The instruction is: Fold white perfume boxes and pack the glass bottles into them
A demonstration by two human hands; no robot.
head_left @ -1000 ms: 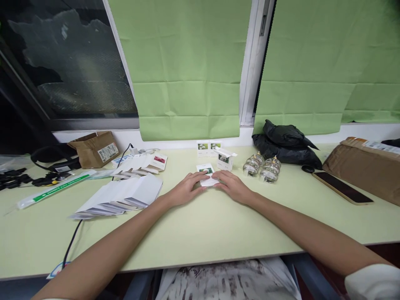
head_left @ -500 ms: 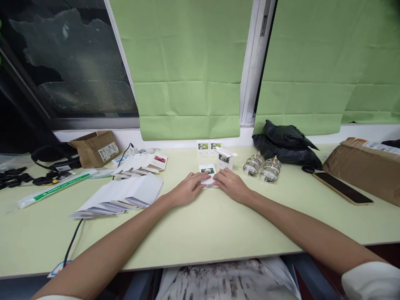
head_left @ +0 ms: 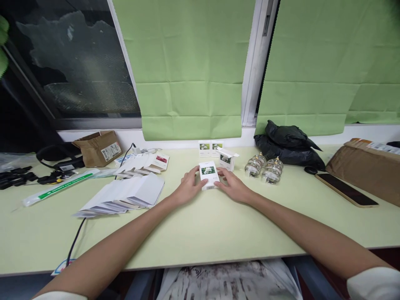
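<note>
Flanking a white flower-printed cardboard box (head_left: 209, 173), your left hand (head_left: 186, 186) and right hand (head_left: 234, 186) press its sides. Half-spread fingers (head_left: 202, 183) hold it.

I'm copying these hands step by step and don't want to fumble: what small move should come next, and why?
Probably tilt the white box upright: its picture faces up, the left hand and right hand flank it, and the open box behind stands upright.
</note>
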